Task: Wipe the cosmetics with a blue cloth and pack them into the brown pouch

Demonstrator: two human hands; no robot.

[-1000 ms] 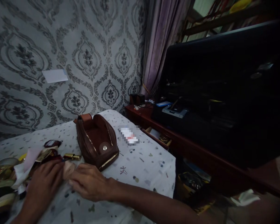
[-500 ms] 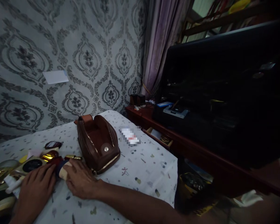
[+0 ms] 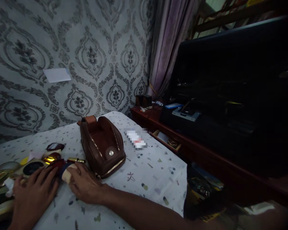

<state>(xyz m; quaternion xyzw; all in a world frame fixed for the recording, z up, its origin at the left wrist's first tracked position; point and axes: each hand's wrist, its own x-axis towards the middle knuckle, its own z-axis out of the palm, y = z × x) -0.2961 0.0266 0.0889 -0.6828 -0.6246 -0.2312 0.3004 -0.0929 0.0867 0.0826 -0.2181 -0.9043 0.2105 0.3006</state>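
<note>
My right hand (image 3: 85, 185) is closed around a cream-coloured tube with a dark blue end (image 3: 66, 175), low over the table. Beside it, my left hand (image 3: 36, 193) lies palm down with its fingers stretched out over a cluster of small items. Its fingertips are close to a round black disc on a pale card (image 3: 33, 166) and a dark red item (image 3: 59, 163). A white tube end (image 3: 9, 184) shows at its left edge. Behind my right hand are a gold tube (image 3: 76, 160) and an open brown zip bag (image 3: 96, 159), its inside showing.
A phone (image 3: 136, 140) with a pixelated screen lies right of the bag on the patterned cloth (image 3: 144, 172). A small dark red tagged item (image 3: 55, 146) lies behind the cluster. To the right stand a red-brown desk with an open drawer (image 3: 166, 140) and a large black screen (image 3: 225, 95).
The view has shifted slightly. My left hand has slid a little left, covering more of the white tube. My right hand keeps its hold on the cream tube.
</note>
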